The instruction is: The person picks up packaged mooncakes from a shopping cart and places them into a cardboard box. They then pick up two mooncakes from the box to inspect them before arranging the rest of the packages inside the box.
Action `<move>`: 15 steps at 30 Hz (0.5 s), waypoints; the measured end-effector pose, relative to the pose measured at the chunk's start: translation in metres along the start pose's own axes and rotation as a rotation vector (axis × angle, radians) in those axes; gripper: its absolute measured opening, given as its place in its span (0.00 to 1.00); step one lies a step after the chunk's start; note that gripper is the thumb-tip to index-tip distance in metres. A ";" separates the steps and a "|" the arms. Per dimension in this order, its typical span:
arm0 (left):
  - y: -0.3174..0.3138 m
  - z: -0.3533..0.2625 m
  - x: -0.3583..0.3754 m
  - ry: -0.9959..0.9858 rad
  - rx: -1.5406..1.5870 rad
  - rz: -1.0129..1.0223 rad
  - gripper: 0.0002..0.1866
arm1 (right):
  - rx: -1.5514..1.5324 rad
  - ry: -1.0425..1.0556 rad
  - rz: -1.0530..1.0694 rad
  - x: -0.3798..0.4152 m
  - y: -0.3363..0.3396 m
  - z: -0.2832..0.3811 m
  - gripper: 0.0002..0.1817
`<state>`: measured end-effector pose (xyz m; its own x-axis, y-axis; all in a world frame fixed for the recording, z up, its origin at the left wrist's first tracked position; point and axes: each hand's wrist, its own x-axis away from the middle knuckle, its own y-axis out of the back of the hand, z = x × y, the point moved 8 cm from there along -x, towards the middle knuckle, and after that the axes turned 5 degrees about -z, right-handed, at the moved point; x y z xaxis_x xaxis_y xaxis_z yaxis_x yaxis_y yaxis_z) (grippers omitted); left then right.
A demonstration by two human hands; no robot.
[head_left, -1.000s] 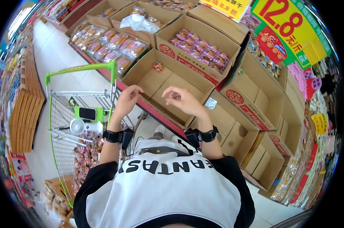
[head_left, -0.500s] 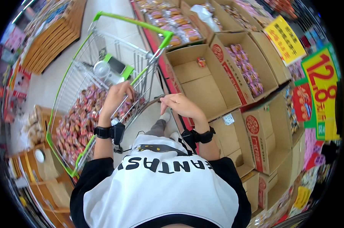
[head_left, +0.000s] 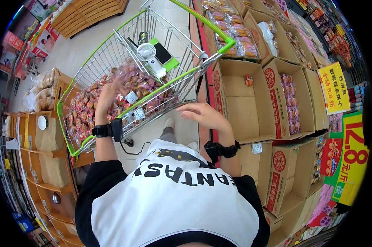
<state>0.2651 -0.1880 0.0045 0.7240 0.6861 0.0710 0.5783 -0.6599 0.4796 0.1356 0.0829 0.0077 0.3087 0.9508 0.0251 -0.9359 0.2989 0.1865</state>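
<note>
- Head view, risk first: left hand point(head_left: 112, 91) plunged among the heap of small red-and-pink wrapped snack packets point(head_left: 96, 106) inside the green-handled wire shopping trolley point(head_left: 101, 45); likely to snag fingers on the wire mesh or scatter slippery packets over the trolley's low near rim if too many are scooped at once.
- Also at risk: small white handheld fan point(head_left: 147, 54) and dark phone point(head_left: 163, 52) resting on the green child seat at the trolley's far end; liable to slide down into the packets should the trolley roll or get jolted.
- Nothing steadying the trolley: right hand point(head_left: 203, 115) hovering just right of the trolley's side rail, apart from it, fingers loosely extended and holding nothing.
- Left hand blurred, fingers spread over the packets; cannot tell whether closed on any of them.
- Packets lying directly beneath and around the left hand, filling the near half of the trolley, well below the fan.
- Right of the trolley: nearly empty brown cardboard display box point(head_left: 242, 103) with one red wrapped item point(head_left: 248, 80) at its far end, close beyond the right hand.
</note>
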 end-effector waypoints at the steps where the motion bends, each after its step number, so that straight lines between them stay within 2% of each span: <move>1: 0.000 0.004 -0.004 0.004 0.002 -0.005 0.30 | 0.001 -0.001 0.007 -0.005 0.000 -0.002 0.15; 3: -0.001 0.008 -0.013 -0.012 0.027 0.024 0.30 | 0.062 0.102 -0.008 -0.019 0.001 0.001 0.16; 7: 0.004 0.010 -0.026 -0.057 0.010 0.037 0.27 | -0.024 0.017 0.076 -0.044 -0.009 0.004 0.18; 9: 0.006 0.017 -0.033 -0.040 0.012 0.034 0.26 | 0.070 0.116 0.078 -0.057 -0.011 0.011 0.23; 14: 0.006 0.055 -0.063 -0.052 -0.052 0.095 0.25 | 0.073 0.009 0.087 -0.082 -0.016 0.006 0.25; 15: 0.001 0.064 -0.067 -0.006 -0.044 0.131 0.25 | 0.074 -0.019 0.092 -0.087 -0.018 0.003 0.25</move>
<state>0.2409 -0.2540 -0.0555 0.7945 0.5930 0.1305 0.4619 -0.7298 0.5041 0.1259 -0.0051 0.0052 0.2257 0.9721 0.0642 -0.9456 0.2028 0.2542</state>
